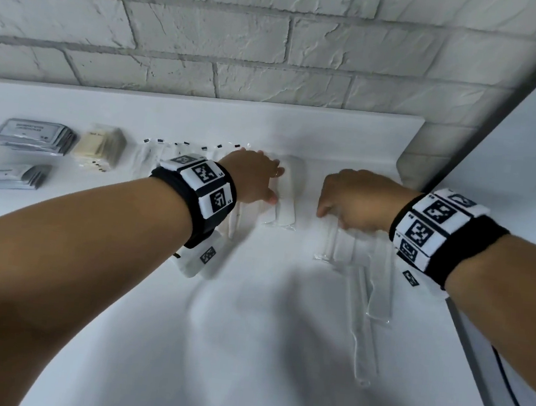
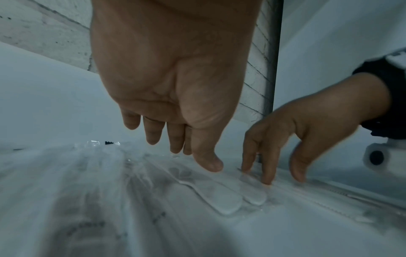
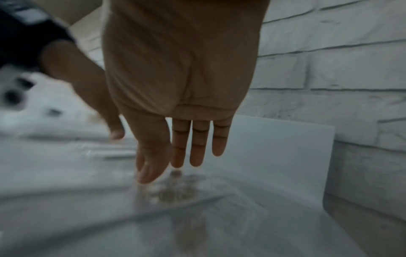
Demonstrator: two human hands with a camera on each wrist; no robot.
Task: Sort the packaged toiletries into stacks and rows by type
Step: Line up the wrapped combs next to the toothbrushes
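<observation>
Both hands are held low over the white tabletop (image 1: pixel 246 333), neither one closed round anything. On the left hand (image 1: pixel 256 178) the fingers are extended, with the thumb tip set on or just above the clear packet of white flat oblong pieces (image 1: pixel 286 193); actual contact cannot be told through the blur. On the right hand (image 1: pixel 356 199) the fingers are relaxed and pointed down, their tips at the far ends of the loose clear-wrapped long sticks (image 1: pixel 364 279).

These sticks are laid with their long axis running near to far, fanned untidily, directly beneath and nearer than the right hand, which is judged the closer one for gathering them. To the left a sorted row of clear-wrapped slim items (image 1: pixel 183 151) is seen along the far side, then a cream packet stack (image 1: pixel 98 148) and grey packet stacks (image 1: pixel 35 137) further left.
</observation>
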